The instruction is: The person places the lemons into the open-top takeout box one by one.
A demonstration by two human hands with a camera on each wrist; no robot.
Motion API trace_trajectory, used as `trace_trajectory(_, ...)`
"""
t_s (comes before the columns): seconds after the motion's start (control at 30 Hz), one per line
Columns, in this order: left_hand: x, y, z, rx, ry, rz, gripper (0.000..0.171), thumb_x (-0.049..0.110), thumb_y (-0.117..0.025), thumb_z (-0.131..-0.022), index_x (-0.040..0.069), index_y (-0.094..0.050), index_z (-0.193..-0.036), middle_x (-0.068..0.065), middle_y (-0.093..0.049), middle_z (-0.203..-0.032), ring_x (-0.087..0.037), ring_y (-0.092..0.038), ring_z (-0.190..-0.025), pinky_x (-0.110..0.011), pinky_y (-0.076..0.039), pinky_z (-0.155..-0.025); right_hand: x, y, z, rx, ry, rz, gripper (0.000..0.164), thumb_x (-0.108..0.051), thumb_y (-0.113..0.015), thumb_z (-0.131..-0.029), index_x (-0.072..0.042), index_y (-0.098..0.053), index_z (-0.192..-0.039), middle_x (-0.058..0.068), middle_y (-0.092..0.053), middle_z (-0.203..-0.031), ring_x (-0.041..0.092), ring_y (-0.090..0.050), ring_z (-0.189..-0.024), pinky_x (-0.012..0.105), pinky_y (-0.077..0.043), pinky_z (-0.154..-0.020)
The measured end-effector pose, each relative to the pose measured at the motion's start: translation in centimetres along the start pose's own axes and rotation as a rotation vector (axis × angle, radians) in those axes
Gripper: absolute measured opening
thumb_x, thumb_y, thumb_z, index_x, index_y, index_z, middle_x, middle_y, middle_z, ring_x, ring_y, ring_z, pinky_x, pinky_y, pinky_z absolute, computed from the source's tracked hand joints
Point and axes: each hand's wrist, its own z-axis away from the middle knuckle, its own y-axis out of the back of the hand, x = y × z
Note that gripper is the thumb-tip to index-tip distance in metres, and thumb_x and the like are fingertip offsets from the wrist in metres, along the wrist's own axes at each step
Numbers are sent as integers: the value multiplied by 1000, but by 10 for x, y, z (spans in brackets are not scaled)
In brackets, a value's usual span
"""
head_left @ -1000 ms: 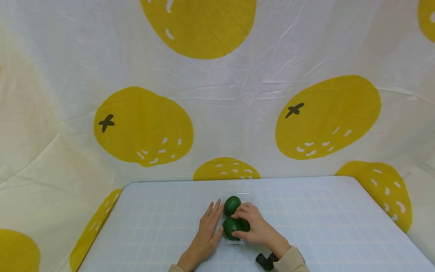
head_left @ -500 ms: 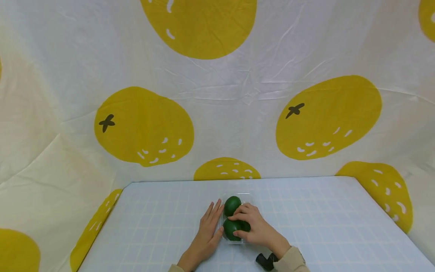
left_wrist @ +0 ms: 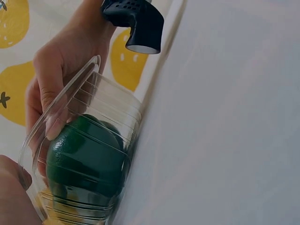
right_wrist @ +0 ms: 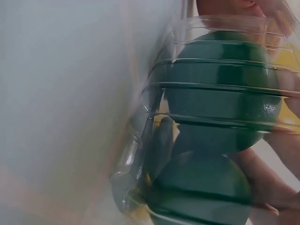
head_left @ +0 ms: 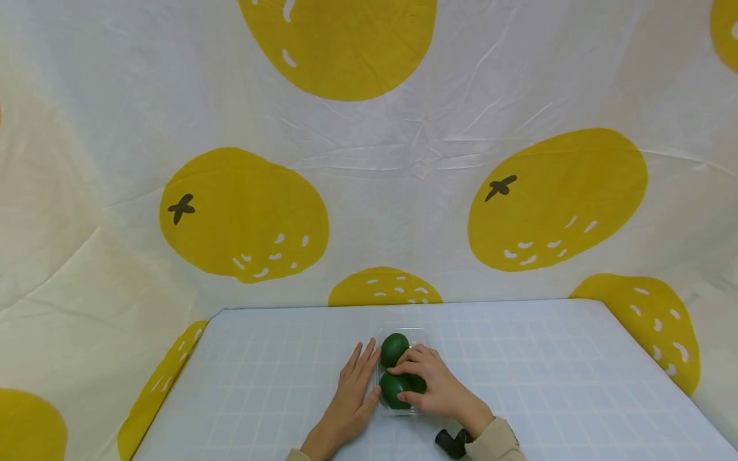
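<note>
A clear plastic container (head_left: 423,333) stands on the table with smooth dark green, egg-shaped fruits in it. One fruit (head_left: 394,349) lies at its far end, another (head_left: 393,390) at the near left. My right hand (head_left: 435,384) reaches in from the right, thumb and fingers curled round a green fruit (head_left: 416,383) at the near right, mostly hidden beneath the hand. Along the container's left side rests my left hand (head_left: 353,390), fingers straight, fingertips and thumb right at the rim. Through the ribbed wall, the right wrist view shows two fruits (right_wrist: 220,89) close up.
A pale checked cloth covers the table (head_left: 277,371). Behind it hangs a white curtain (head_left: 398,211) printed with large yellow fruits. A black wrist camera (head_left: 452,443) sits under my right wrist, close above the table.
My right hand's fingertips have shifted slightly over the near fruits. My left hand stays against the container, and the far fruit keeps its place.
</note>
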Motion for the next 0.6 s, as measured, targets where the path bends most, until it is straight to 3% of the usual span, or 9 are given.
trace_trajectory(0.17, 1, 1, 1, 8, -5, -9, 58, 30, -38, -99, 15, -18, -151, -4, -12, -158, -34, -6, -143, -62, -16, -105, -1, 0, 0, -9, -10, 2, 32, -37, -69, -82, -25, -67, -111, -15, -55, -108, 8, -46, -104, 42, -39, -89)
trace_trajectory(0.4, 1, 1, 2, 17, 0, 2, 58, 29, -38, -98, 15, -19, -151, -5, -13, -158, -33, -6, -143, -62, -16, -104, -7, 9, -4, -64, -51, -76, 35, -33, -69, -83, -21, -65, -115, -9, -56, -115, 10, -45, -109, 44, -41, -90)
trace_trajectory(0.6, 2, -2, 1, 50, -27, -21, 58, 27, -42, -97, 12, -22, -150, -6, -16, -157, -36, -9, -142, -61, -17, -104, -8, 22, -3, 15, -13, -125, 31, -25, -65, -88, -20, -62, -118, -1, -56, -119, 14, -46, -111, 39, -44, -90)
